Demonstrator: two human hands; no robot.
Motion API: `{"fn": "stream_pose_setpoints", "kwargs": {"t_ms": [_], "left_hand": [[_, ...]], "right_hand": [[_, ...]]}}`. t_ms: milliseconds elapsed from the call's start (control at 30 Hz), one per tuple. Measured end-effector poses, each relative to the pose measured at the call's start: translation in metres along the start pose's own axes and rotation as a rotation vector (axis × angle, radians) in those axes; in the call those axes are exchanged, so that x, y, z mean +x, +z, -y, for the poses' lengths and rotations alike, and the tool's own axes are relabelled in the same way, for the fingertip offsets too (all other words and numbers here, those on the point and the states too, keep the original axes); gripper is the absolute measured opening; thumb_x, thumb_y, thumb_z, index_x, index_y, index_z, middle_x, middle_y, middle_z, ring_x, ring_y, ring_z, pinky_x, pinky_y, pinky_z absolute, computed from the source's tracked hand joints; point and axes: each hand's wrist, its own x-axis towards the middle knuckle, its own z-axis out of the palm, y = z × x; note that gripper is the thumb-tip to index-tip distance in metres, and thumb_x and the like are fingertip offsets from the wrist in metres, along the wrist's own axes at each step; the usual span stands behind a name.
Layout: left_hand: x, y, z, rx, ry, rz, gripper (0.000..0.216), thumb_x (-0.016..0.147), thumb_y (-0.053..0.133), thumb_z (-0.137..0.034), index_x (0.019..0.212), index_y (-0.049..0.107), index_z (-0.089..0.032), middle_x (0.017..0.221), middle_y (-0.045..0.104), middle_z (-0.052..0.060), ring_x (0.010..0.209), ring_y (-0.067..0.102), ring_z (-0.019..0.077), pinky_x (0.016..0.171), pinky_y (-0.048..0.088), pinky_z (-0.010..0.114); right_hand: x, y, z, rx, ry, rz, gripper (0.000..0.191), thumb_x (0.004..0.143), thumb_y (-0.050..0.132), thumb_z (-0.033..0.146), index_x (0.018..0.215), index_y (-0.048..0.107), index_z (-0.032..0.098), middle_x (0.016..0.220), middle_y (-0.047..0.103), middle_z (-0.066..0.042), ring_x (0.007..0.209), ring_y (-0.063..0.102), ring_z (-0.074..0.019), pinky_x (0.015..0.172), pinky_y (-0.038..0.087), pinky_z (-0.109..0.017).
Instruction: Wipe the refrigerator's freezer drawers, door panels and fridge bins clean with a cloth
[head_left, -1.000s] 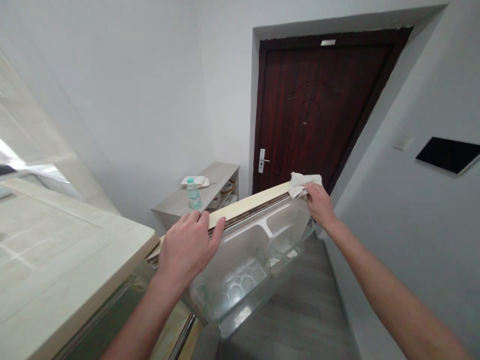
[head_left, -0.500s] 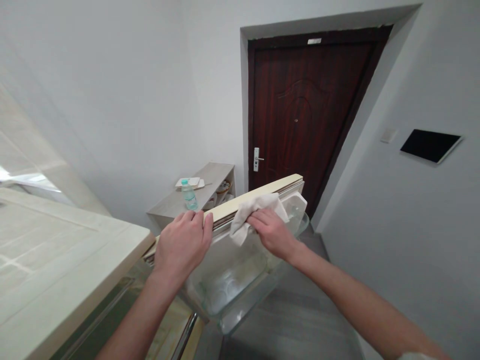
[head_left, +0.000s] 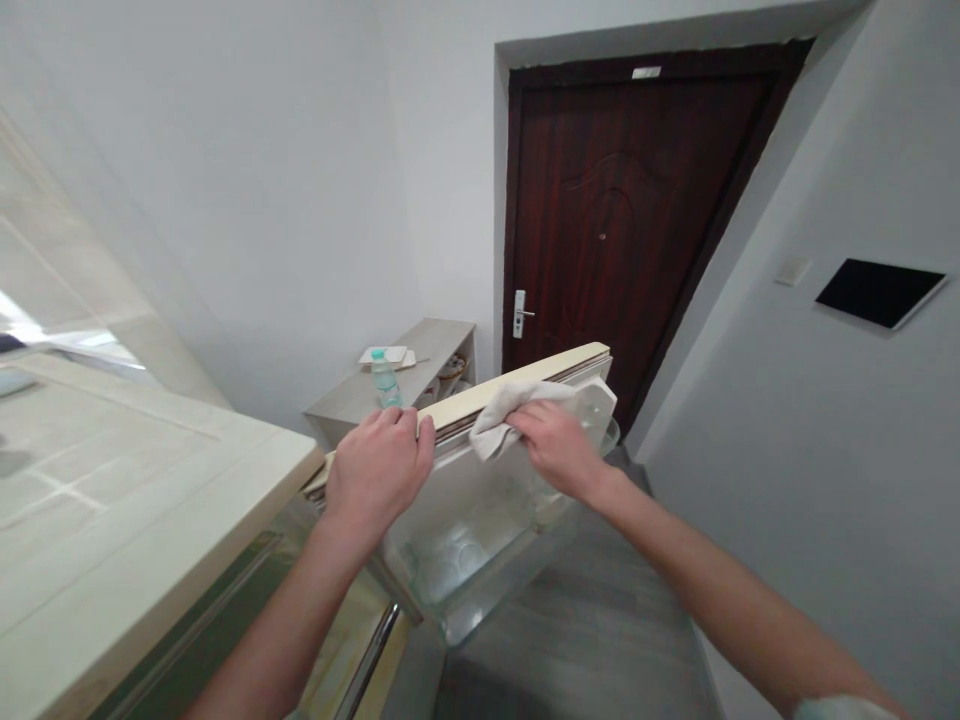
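An open refrigerator door (head_left: 525, 376) stands in front of me, with a cream top edge and a pale inner side. My left hand (head_left: 381, 465) is closed over that top edge near its hinge end, the thumb on the inner side. Pinched in the fingers of my right hand (head_left: 561, 447) is a crumpled off-white cloth (head_left: 496, 428), which lies against the inner rim just below the cream edge. Clear plastic door bins (head_left: 480, 600) hang beneath both hands. The palm side of each hand is hidden.
The refrigerator's pale top (head_left: 142, 470) fills the lower left. Behind the door, a low shelf unit (head_left: 341, 400) carries a plastic bottle (head_left: 385, 380) and a white tray (head_left: 381, 355). A dark red room door (head_left: 637, 200) stands beyond; a black panel (head_left: 879, 292) hangs on the right wall.
The view has shifted slightly, so most things sit a little further right. My right hand and the cloth have moved slightly, and the cloth's folds lie differently. My left hand keeps its hold.
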Motion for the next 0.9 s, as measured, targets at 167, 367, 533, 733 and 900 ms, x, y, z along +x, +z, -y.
{"fn": "stream_pose_setpoints", "kwargs": {"t_ms": [167,367,533,733,900], "left_hand": [[0.001,-0.001,0.004,-0.003,0.025,-0.003,0.044,0.106,0.025,-0.031,0.093,0.066,-0.019,0.093,0.070,0.008,0.093,0.067,0.0296,0.078,0.048,0.041],[0.001,0.000,0.005,0.003,0.025,0.030,0.041,0.104,0.027,-0.030,0.094,0.065,-0.019,0.095,0.070,0.009,0.095,0.066,0.0309,0.080,0.049,0.042],[-0.002,0.000,0.003,0.025,0.032,-0.001,0.035,0.103,0.031,-0.032,0.094,0.062,-0.019,0.093,0.068,0.009,0.094,0.066,0.0313,0.079,0.049,0.042],[-0.004,-0.003,0.000,0.036,0.039,-0.008,0.036,0.104,0.031,-0.033,0.093,0.063,-0.019,0.093,0.068,0.009,0.093,0.066,0.0310,0.078,0.050,0.043],[-0.003,-0.002,0.000,0.053,0.048,-0.018,0.034,0.103,0.034,-0.033,0.093,0.063,-0.018,0.093,0.068,0.009,0.092,0.066,0.0313,0.077,0.049,0.043]], "right_hand": [[0.020,0.025,0.085,-0.018,-0.246,-0.001,0.010,0.100,0.058,0.017,0.102,0.068,0.018,0.101,0.069,-0.005,0.099,0.054,-0.0226,0.084,0.040,-0.038],[-0.002,0.072,0.099,0.028,-0.433,-0.009,0.017,0.105,0.053,0.024,0.104,0.069,0.019,0.100,0.069,-0.004,0.097,0.055,-0.0204,0.084,0.042,-0.035],[-0.021,0.087,0.077,-0.016,-0.193,0.037,0.015,0.104,0.057,0.021,0.112,0.069,0.019,0.105,0.069,-0.003,0.097,0.058,-0.0191,0.083,0.046,-0.031],[-0.024,0.071,0.057,-0.115,0.201,0.019,0.020,0.097,0.053,0.004,0.106,0.069,0.013,0.108,0.065,-0.012,0.100,0.056,-0.0248,0.091,0.049,-0.036],[-0.022,0.103,0.093,0.041,-0.014,0.180,0.020,0.101,0.054,0.017,0.115,0.069,0.018,0.110,0.067,-0.008,0.101,0.059,-0.0222,0.086,0.050,-0.031]]}}
